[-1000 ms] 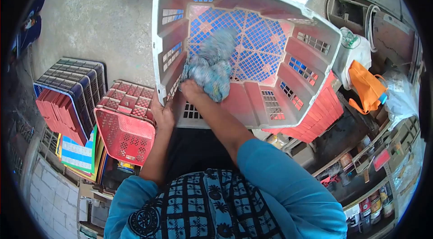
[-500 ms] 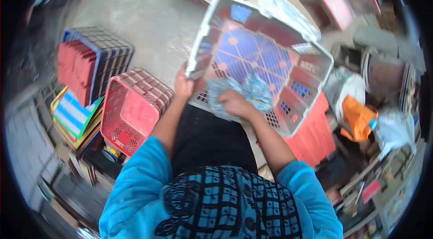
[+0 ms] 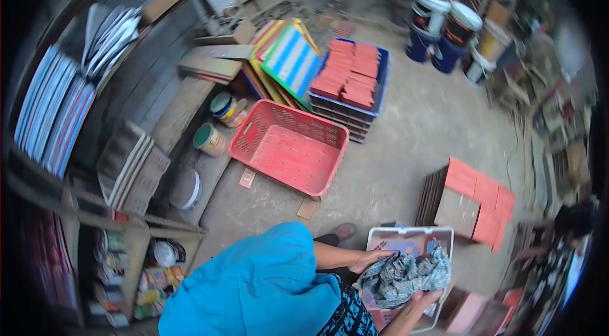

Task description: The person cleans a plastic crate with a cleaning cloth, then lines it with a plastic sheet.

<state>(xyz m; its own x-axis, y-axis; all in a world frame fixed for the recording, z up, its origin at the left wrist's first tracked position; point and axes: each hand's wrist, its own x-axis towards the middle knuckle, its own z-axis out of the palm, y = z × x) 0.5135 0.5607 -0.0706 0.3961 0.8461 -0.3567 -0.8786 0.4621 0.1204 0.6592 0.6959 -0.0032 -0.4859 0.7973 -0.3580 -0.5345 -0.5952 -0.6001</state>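
Note:
A crumpled grey-blue patterned cloth [image 3: 406, 276] is bunched between my two hands. My left hand [image 3: 373, 260] grips its upper left edge, near the basket's left side. On the lower right, my right hand [image 3: 425, 300] has its fingers closed on the cloth's edge. Behind the cloth is a white plastic basket [image 3: 411, 230] with a blue and reddish inside; the cloth hides much of its bottom.
A red basket [image 3: 295, 152] stands on the floor beside a blue crate [image 3: 379, 98] of red pieces. Red-topped stacked boards [image 3: 472, 187] lie beyond the white basket. Buckets [image 3: 444, 31] stand farther back. Shelves [image 3: 136, 266] line the left; another person [image 3: 571, 228] is at right.
My view has swung left toward the red basket and crate. The white basket now appears lower right. My left hand has moved from the basket's rim to the cloth.

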